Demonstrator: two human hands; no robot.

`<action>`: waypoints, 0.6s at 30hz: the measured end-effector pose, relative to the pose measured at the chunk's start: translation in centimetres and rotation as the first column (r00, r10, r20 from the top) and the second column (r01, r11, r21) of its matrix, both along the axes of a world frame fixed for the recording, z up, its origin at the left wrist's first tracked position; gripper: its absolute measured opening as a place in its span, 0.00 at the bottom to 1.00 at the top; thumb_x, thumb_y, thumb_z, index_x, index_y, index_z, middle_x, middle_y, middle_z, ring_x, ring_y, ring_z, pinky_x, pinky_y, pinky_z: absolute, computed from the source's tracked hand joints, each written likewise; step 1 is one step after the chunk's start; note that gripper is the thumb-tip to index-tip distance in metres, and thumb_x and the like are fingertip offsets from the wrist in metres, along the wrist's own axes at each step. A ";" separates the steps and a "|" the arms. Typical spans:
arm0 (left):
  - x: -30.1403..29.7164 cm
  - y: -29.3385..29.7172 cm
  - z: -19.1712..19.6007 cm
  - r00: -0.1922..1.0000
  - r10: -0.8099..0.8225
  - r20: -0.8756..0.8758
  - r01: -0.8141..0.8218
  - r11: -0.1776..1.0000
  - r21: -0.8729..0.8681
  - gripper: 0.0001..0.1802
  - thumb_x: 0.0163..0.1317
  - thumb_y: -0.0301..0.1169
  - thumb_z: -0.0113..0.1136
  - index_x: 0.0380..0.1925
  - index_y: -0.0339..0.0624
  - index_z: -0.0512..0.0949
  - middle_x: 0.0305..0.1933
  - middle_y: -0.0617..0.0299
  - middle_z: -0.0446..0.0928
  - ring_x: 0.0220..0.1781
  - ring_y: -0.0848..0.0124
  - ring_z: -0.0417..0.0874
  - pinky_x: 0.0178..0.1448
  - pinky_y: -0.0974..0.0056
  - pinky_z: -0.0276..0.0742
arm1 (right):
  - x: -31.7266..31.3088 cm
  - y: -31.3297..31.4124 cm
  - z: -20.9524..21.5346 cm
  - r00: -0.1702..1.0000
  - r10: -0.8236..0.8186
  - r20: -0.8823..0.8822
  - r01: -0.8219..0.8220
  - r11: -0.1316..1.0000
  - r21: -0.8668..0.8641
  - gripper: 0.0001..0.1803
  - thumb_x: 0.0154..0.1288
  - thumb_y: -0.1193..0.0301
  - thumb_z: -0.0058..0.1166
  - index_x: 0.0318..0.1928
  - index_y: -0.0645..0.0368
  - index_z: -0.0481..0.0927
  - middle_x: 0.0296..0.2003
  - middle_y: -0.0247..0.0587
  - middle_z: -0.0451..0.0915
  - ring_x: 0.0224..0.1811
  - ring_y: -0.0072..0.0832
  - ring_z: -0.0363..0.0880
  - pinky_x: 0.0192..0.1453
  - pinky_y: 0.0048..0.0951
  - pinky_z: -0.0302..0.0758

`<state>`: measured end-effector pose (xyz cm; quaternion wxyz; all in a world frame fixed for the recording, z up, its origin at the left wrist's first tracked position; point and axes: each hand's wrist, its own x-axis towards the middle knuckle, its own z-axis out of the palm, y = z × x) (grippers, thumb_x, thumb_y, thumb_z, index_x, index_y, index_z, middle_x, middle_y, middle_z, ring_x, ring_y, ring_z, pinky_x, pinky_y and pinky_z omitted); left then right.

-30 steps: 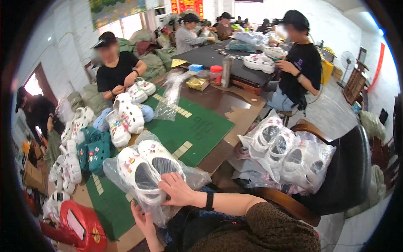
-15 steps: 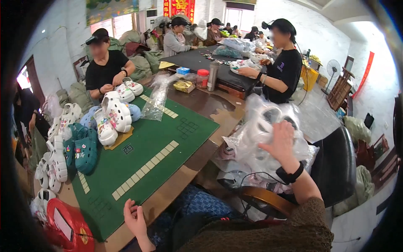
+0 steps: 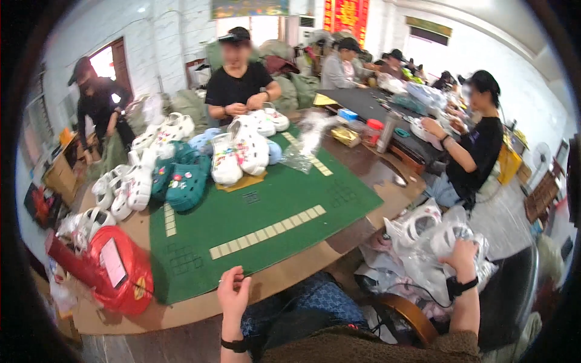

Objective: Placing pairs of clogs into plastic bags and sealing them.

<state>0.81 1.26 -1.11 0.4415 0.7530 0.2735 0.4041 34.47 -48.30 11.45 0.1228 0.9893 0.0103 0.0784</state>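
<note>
My left hand (image 3: pixel 234 297) is held above the near edge of the green mat (image 3: pixel 284 248), empty, with fingers loosely bent and apart. At the right, my right hand (image 3: pixel 462 259) rests against a clear plastic bag (image 3: pixel 442 239) with white clogs inside, thumb spread from the fingers; some fingertips are hard to make out. That bag lies on a heap of bagged clogs (image 3: pixel 387 266) beside a black chair (image 3: pixel 511 296). On the mat's far side stand white clogs with charms (image 3: pixel 249 150), and teal clogs (image 3: pixel 187 186) sit to their left.
A red bag (image 3: pixel 124 284) with a phone (image 3: pixel 112 260) on it is at the table's left corner. More white clogs (image 3: pixel 136 187) line the left edge. Across the table a person (image 3: pixel 239 85) handles clogs; another person (image 3: pixel 478 139) works at the black table (image 3: pixel 357 100).
The view has swung right-to-left, showing more of the left side. My right hand and the bagged clogs are lower, down on the heap. My left hand stays empty.
</note>
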 end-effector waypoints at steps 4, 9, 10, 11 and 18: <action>-0.7 0.0 0.2 1.000 0.016 -0.012 -0.016 1.000 0.001 0.18 0.59 0.22 0.67 0.50 0.38 0.79 0.45 0.58 0.79 0.43 0.71 0.82 0.44 0.68 0.81 | -1.7 2.5 2.2 0.997 0.029 0.068 -0.029 1.000 -0.009 0.45 0.33 0.42 0.78 0.46 0.62 0.80 0.43 0.52 0.85 0.49 0.46 0.83 0.71 0.59 0.61; -0.9 -0.2 0.6 0.999 0.028 0.017 -0.028 0.999 0.030 0.18 0.58 0.24 0.69 0.49 0.38 0.80 0.44 0.57 0.80 0.42 0.69 0.83 0.42 0.67 0.82 | -2.9 4.1 3.5 0.997 0.003 0.076 -0.005 1.000 0.028 0.44 0.33 0.44 0.79 0.47 0.62 0.79 0.42 0.51 0.85 0.49 0.46 0.83 0.69 0.57 0.63; -0.9 -0.2 0.9 0.999 0.028 -0.015 -0.027 0.999 0.028 0.17 0.58 0.25 0.69 0.49 0.38 0.80 0.44 0.57 0.80 0.42 0.69 0.83 0.42 0.67 0.83 | -3.1 4.3 3.1 0.986 0.064 0.151 -0.065 0.998 0.004 0.44 0.35 0.45 0.78 0.50 0.60 0.78 0.42 0.50 0.84 0.49 0.46 0.82 0.65 0.53 0.67; -0.8 -0.2 1.1 0.999 0.050 -0.014 -0.050 0.998 0.027 0.17 0.58 0.25 0.69 0.49 0.38 0.80 0.44 0.57 0.80 0.42 0.69 0.83 0.42 0.67 0.83 | -2.9 5.0 3.2 0.984 0.087 0.153 -0.088 0.996 0.003 0.44 0.35 0.45 0.78 0.50 0.60 0.78 0.42 0.50 0.84 0.49 0.46 0.82 0.65 0.53 0.67; -0.5 0.2 1.0 0.998 -0.040 -0.039 0.040 0.999 -0.013 0.19 0.60 0.30 0.70 0.50 0.37 0.80 0.48 0.56 0.79 0.45 0.67 0.83 0.46 0.65 0.83 | -7.8 17.2 1.5 0.565 0.814 0.139 -0.772 0.461 0.438 0.32 0.46 0.55 0.74 0.49 0.60 0.81 0.40 0.49 0.83 0.46 0.48 0.80 0.53 0.46 0.74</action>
